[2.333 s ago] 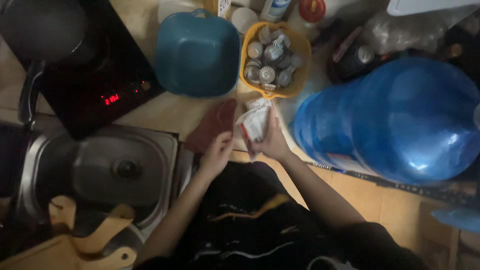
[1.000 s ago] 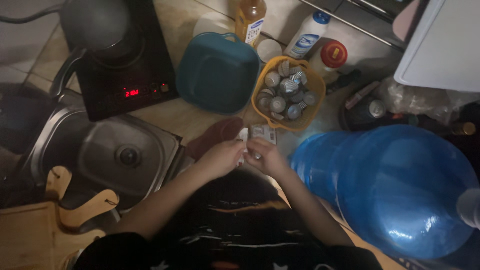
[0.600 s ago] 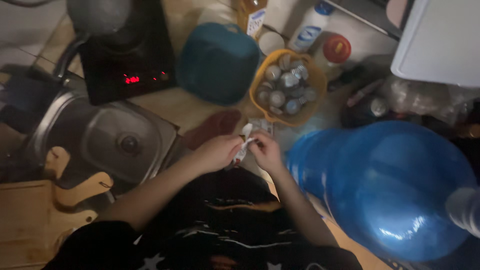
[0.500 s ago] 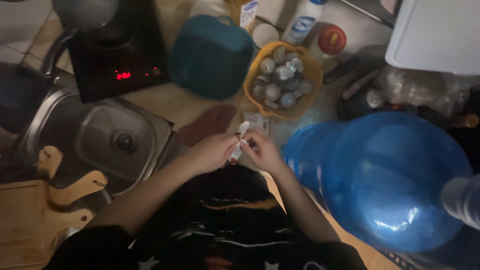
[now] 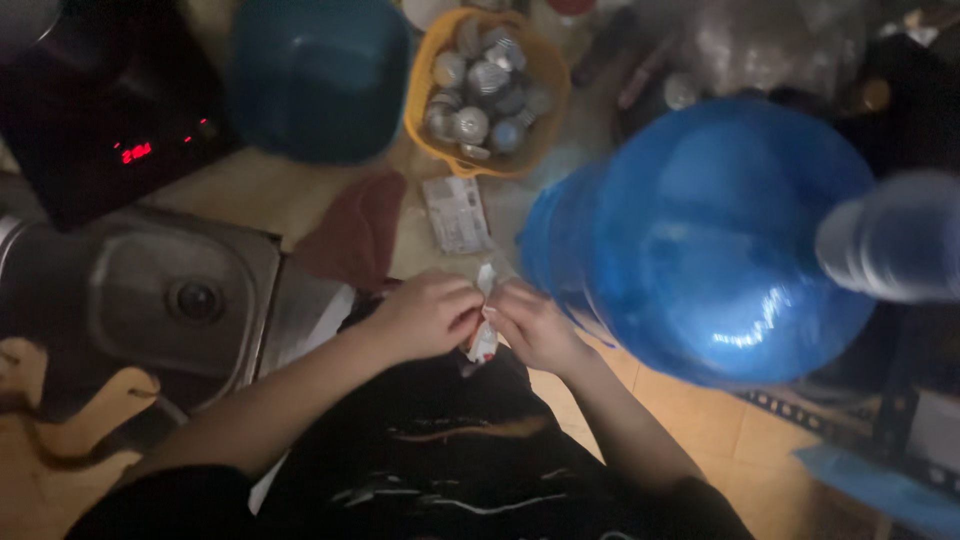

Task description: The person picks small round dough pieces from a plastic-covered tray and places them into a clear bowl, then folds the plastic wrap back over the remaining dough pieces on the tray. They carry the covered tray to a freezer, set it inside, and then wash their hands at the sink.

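My left hand [image 5: 428,314] and my right hand [image 5: 531,323] meet in front of my body at the counter's edge. Both pinch a small white sachet [image 5: 484,338] held upright between the fingertips. A second flat packet [image 5: 455,212] lies on the counter just beyond the hands, beside a dark red cloth [image 5: 356,228].
A large blue water jug [image 5: 700,240] stands close on the right. A yellow basket [image 5: 487,92] of several small round tins and a teal tub [image 5: 318,75] sit farther back. A steel sink [image 5: 170,290] and a black induction cooker [image 5: 110,110] are left; a wooden board [image 5: 90,420] is near left.
The view has shifted closer and rightward. Both hands stay together on the sachet, drawn slightly nearer my body. The flat packet now lies free on the counter beyond them.
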### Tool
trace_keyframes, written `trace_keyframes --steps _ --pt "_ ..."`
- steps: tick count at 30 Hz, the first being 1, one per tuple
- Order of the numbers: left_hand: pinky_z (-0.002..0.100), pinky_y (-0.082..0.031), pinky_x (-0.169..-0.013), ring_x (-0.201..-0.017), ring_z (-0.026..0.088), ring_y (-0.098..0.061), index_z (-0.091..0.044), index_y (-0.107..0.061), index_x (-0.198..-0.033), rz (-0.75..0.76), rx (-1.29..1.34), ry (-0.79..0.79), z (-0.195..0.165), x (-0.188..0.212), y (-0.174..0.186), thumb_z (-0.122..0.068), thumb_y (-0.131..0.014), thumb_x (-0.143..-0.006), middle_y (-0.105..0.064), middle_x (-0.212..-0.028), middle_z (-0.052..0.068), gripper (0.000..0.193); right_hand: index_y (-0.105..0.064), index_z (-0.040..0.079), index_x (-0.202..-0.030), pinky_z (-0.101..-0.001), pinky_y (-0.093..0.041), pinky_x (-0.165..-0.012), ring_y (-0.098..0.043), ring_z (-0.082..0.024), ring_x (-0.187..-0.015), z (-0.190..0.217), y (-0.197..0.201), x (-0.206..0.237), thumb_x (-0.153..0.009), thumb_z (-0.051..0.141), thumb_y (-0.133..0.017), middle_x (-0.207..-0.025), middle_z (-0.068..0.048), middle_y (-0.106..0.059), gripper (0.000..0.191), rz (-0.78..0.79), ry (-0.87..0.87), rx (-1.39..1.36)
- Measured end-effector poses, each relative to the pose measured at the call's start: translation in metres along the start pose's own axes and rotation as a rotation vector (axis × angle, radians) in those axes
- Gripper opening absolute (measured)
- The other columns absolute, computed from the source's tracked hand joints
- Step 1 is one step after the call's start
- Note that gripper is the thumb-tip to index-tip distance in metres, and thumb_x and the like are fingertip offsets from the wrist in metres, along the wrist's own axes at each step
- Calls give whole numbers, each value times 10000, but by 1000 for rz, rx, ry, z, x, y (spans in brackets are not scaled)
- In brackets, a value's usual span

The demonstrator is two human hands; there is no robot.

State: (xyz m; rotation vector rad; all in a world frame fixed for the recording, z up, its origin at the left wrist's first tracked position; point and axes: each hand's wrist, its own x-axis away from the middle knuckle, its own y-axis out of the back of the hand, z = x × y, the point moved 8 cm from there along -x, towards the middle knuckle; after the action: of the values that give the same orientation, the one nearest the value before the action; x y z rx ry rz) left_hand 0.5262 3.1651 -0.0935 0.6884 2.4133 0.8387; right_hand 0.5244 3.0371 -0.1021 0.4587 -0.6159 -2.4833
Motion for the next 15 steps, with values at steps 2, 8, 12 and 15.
trace_keyframes --steps 2,8,12,15 --pt "452 -500 -742 -807 321 -638 -66 -653 -918 24 4 -53 -15 0 -13 -156 -726 -833 -645 -882 84 144 -639 4 -1053 -445 -514 -789 -619 -361 -911 14 7 24 -1000 91 -627 -971 -159 -633 103 -56 70 36" --pt "454 -458 -736 -731 300 -638 -56 -617 -787 233 -51 -299 -73 12 -70 -170 -712 -812 -628 -803 88 150 -631 24 -986 -423 -509 -759 -600 -333 -854 39 -2 114 -1002 89 -635 -903 -127 -619 68 -135 -93 75" --pt "429 -459 -766 -696 272 -640 -82 -630 -718 386 58 -476 -119 39 -105 -196 -719 -774 -608 -728 69 155 -649 15 -992 -417 -526 -771 -625 -329 -872 70 -18 187 -1002 93 -632 -921 -122 -640 81 -274 -237 96" --pt "413 -466 -780 -700 261 -635 -97 -612 -675 427 187 -588 -158 68 -120 -138 -718 -761 -595 -713 59 142 -642 16 -958 -401 -542 -782 -658 -305 -899 98 -32 249 -997 104 -633 -933 -119 -654 96 -380 -331 127"
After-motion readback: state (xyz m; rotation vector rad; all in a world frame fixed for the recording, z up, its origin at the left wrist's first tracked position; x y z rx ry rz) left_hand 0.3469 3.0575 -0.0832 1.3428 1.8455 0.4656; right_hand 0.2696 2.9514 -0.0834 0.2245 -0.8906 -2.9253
